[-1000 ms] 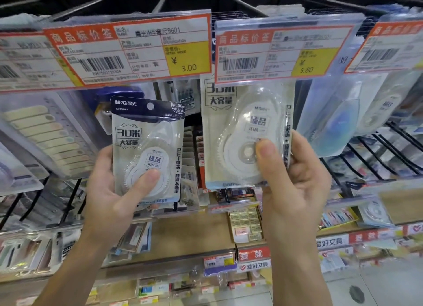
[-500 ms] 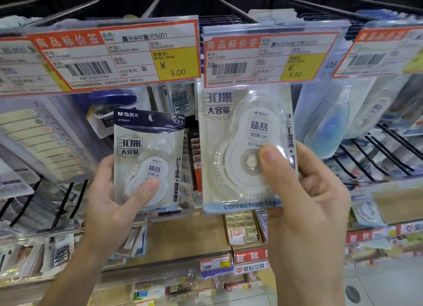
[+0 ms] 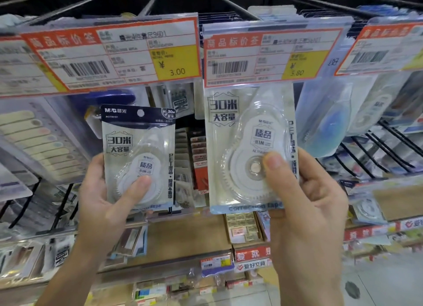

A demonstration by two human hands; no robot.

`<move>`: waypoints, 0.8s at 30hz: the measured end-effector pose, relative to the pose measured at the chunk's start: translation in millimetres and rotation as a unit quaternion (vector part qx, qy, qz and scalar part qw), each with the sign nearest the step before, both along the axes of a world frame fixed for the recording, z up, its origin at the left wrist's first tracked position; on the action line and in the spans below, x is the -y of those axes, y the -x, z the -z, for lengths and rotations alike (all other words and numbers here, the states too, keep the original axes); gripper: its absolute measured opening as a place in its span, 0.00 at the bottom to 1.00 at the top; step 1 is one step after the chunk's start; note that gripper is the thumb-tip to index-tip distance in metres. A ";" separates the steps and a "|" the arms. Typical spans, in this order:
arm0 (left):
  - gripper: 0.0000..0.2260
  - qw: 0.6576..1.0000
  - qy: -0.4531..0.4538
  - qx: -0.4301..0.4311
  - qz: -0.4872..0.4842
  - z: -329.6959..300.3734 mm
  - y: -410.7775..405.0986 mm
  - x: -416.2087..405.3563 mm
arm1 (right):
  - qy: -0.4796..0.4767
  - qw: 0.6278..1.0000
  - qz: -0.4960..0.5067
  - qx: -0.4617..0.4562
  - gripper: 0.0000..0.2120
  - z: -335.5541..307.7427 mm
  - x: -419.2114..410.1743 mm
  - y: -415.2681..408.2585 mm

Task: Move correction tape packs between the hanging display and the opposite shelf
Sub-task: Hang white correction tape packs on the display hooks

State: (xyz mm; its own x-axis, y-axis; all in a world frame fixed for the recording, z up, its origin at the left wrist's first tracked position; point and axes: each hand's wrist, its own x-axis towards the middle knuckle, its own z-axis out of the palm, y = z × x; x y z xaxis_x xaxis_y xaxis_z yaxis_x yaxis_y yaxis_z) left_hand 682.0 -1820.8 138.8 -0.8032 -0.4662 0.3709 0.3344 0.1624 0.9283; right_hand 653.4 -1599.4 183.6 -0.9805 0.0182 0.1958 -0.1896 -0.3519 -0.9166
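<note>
My left hand (image 3: 103,198) grips one correction tape pack (image 3: 137,154), free of any hook, its dark header and hang hole showing, thumb across the clear blister. My right hand (image 3: 306,205) grips a second correction tape pack (image 3: 249,145) by its lower right, thumb on the round tape wheel. That pack's top is hidden behind the 5.80 price tag (image 3: 270,53), so I cannot tell whether it hangs on the hook. Both packs face me, upright, side by side in front of the hanging display.
A 3.00 price tag (image 3: 114,56) hangs at upper left, with ruler packs (image 3: 39,145) below it. More correction tape packs (image 3: 329,122) hang to the right on black hooks (image 3: 375,143). Wooden shelves (image 3: 183,237) with small stationery run below.
The right pack has come down and toward me, showing more of itself below the 5.80 tag. The left pack has held nearly still. The view has shifted slightly left.
</note>
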 end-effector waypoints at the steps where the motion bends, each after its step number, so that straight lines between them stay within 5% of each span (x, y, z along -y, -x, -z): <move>1: 0.19 1.000 0.001 0.002 -0.002 0.0 0.5 -0.7 | -0.005 1.000 -0.003 -0.007 0.17 0.5 0.7 1.2; 5: 0.19 1.000 -0.003 0.007 0.004 -0.9 2.0 0.2 | 0.006 1.000 -0.009 -0.018 0.09 3.6 6.7 8.2; 14: 0.19 1.000 -0.003 0.018 0.005 2.6 0.0 4.0 | -0.005 0.999 -0.010 0.037 0.11 20.3 38.7 28.4; 21: 0.20 0.999 0.003 0.028 -0.019 2.8 -0.6 12.5 | 0.126 0.980 -0.014 0.153 0.36 34.2 60.9 56.8; 24: 0.20 0.999 0.011 0.030 -0.021 5.4 -2.0 15.5 | 0.133 0.976 -0.006 0.170 0.38 34.9 69.7 69.4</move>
